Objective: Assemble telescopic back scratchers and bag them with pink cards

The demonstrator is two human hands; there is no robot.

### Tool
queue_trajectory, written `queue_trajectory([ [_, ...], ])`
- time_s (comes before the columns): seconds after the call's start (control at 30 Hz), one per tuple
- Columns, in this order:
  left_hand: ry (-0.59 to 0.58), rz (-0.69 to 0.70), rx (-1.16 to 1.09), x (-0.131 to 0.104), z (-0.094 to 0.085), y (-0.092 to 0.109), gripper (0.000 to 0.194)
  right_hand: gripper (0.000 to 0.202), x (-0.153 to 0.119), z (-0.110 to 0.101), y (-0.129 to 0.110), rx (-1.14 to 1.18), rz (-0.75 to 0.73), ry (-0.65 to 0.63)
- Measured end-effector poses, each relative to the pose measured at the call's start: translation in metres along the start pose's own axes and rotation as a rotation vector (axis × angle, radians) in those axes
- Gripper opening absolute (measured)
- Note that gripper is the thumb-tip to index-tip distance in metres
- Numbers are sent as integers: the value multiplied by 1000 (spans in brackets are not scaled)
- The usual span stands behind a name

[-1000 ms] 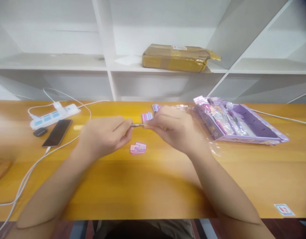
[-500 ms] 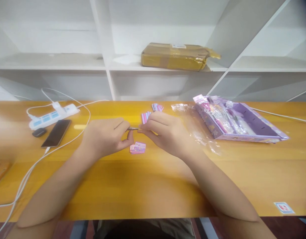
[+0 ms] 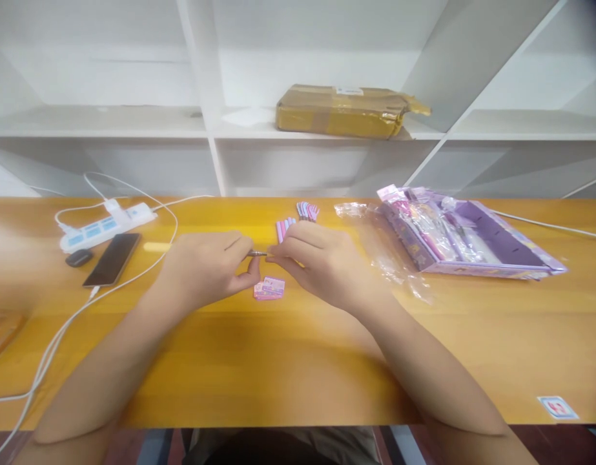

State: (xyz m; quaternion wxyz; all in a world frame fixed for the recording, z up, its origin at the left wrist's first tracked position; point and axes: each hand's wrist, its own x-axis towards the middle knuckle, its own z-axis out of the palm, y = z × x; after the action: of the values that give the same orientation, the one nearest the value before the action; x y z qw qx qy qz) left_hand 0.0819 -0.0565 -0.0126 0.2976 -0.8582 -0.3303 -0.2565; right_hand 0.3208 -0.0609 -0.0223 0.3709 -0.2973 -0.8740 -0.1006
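Between my hands is a slim, dark metallic, pen-like piece (image 3: 257, 253), lying level above the table. My left hand (image 3: 205, 268) pinches one end of it with thumb and forefinger. At the opposite end, my right hand (image 3: 324, 261) has its fingertips closed together on the tip, and its fingers cover that part. Small pink printed cards (image 3: 269, 289) lie just below the piece. Pastel pink and blue sticks (image 3: 284, 227) are on the table behind my right fingers, partly covered by them. Striped, curved-looking pieces (image 3: 308, 210) lie further back.
At the right sits a purple open box (image 3: 491, 270) with plastic-wrapped packets, beside crumpled clear wrapping (image 3: 399, 265). To the left are a phone (image 3: 112, 259), a white power strip (image 3: 108, 227) and loose cables. A taped carton (image 3: 341, 111) rests on the shelf; a sticker (image 3: 558, 407) is near the front edge.
My right fingertips have come slightly closer to my left hand, so a little less of the metallic piece shows between them. Otherwise the table looks the same.
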Motion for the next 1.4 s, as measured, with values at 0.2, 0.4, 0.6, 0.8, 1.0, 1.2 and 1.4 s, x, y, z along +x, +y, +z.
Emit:
queue_trajectory([
  [0.2, -136, 3, -237, 4, -18, -7, 17, 17, 2, -12, 7, -4, 34, 36],
  [0.4, -89, 29, -234, 1, -19, -6, 20, 19, 3, -32, 4, 19, 47, -70],
  [0.6, -67, 85, -203, -3, -26, -8, 44, 25, 5, -39, -3, -20, 31, -148],
  [0.8, -43, 71, -220, -1, -30, -6, 30, 28, 5, -43, -3, 0, 35, -202],
  [1.0, -5, 80, -177, -1, -31, -8, 17, 27, 4, -44, 2, -14, 22, -217],
  [1.2, 1, 49, -95, -2, -27, -10, 13, 19, 1, -41, 12, -202, -46, -116],
  [1.4, 27, -165, 143, -15, -36, -81, 14, 26, -16, -78, 88, -398, -50, 121],
])
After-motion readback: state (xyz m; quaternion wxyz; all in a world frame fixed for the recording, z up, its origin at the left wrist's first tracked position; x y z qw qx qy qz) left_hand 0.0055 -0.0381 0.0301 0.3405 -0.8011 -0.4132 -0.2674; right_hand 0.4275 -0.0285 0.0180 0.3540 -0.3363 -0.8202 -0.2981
